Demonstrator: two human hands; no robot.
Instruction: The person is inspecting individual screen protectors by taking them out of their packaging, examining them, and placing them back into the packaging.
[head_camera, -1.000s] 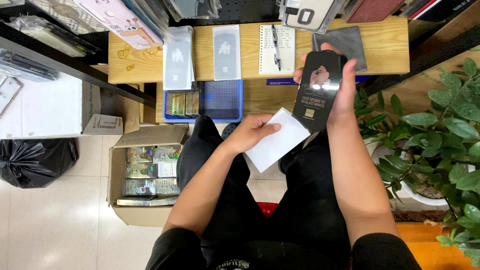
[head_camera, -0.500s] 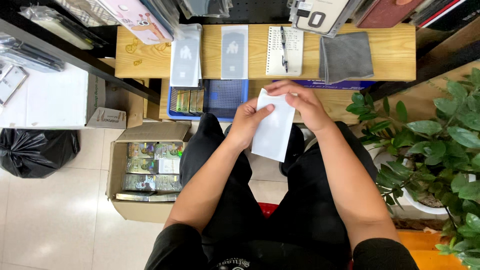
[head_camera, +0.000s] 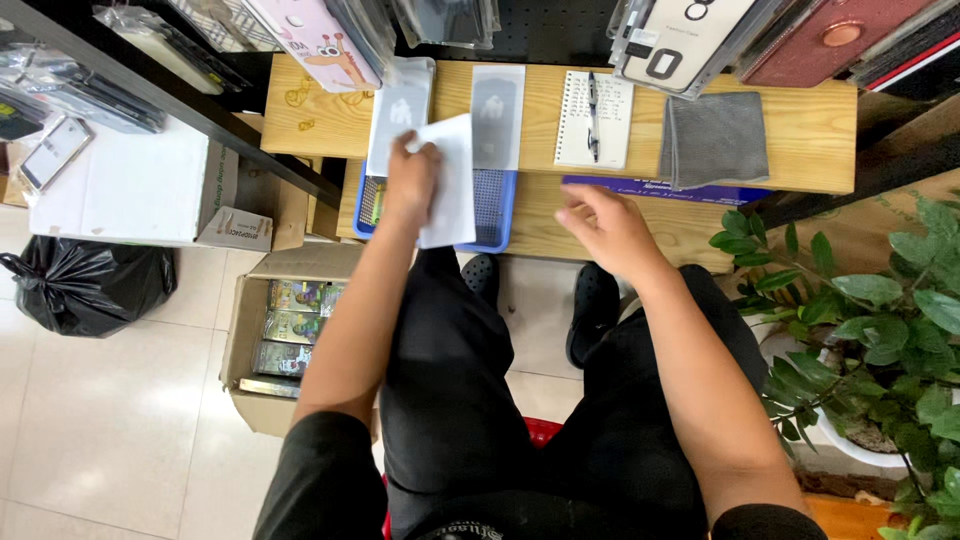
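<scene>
Left grip (head_camera: 408, 178) holds white sleeve (head_camera: 447, 180) over blue tray (head_camera: 497, 208), beside notebook (head_camera: 594, 120).

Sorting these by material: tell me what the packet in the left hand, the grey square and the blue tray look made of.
Packet: matte white paper or thin card, held flat by the left hand.
Grey square: soft cloth, likely microfibre; dull, slightly rumpled.
Blue tray: moulded plastic, judging by its mesh-patterned floor.

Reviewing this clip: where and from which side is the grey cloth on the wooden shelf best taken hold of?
Grip the grey cloth at its near edge, coming from the front with the right hand, which is empty and nearest. It lies flat on the wooden shelf, its lower edge close to the shelf front, while hanging packages crowd its far edge.
</scene>
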